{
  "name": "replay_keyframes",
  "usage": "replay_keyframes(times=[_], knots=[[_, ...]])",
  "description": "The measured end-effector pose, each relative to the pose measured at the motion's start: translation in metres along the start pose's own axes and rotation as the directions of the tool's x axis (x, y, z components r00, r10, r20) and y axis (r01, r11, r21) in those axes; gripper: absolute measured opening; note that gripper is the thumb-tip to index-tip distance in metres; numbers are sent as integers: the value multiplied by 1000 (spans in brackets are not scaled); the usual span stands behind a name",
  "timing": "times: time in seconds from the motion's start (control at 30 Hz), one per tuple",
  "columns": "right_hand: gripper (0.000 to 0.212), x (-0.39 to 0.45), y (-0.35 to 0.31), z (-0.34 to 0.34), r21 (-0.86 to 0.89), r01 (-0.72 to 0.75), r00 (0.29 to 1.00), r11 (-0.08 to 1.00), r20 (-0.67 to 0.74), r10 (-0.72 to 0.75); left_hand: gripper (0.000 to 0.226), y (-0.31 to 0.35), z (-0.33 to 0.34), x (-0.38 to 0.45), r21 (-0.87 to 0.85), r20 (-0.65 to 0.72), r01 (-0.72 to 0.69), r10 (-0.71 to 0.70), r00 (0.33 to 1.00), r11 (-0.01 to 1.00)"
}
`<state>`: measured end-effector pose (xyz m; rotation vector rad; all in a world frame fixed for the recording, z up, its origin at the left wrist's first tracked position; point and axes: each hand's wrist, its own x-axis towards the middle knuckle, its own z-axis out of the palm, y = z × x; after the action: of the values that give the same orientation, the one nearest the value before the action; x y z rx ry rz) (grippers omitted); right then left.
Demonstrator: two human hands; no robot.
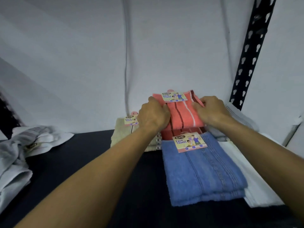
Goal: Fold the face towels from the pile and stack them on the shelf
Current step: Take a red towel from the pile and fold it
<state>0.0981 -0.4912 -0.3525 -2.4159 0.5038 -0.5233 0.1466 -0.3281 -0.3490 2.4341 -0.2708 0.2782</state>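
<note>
Head view: left hand (153, 116) and right hand (212, 111) both grip the folded coral striped face towel (185, 115); uneven release could topple it off the red towel (185, 131) beneath.

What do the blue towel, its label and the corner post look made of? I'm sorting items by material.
Blue towel: looks like terry cloth, matte, fuzzy pile with woven stripes. Its label: seemingly printed card, flat and stiff-edged. Corner post: probably black-painted metal, judging by its punched keyhole slots.

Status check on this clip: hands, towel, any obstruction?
Left hand, right hand both grip folded coral striped face towel. Held over folded dark red towel at shelf back. Nothing blocking.
</note>
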Motion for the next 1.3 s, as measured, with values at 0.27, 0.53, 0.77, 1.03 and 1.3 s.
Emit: replay_keyframes(times=[0.27, 0.53, 0.77, 1.03, 1.3], knots=[[35, 22, 31, 27, -180, -62, 996, 982, 57, 73, 32, -4, 40, 17, 282, 48, -41, 28, 998, 958], [41, 25, 33, 35, -289, -14, 990, 957, 128, 53, 26, -6, 51, 12, 447, 54, -19, -6, 999, 894], [42, 30, 49, 44, -116, -83, 987, 990, 130, 98, 23, -9, 51, 9, 533, 2, -71, 83, 997, 843], [35, 26, 38, 36, -338, 97, 995, 936, 26, -94, 40, -12, 47, 28, 423, 219, -456, 400, 890, 783], [57, 30, 46, 41, -349, 473, 801, 809, 553, -230, 66, -25, 53, 29, 497, 552, -526, 216, 805, 690]])
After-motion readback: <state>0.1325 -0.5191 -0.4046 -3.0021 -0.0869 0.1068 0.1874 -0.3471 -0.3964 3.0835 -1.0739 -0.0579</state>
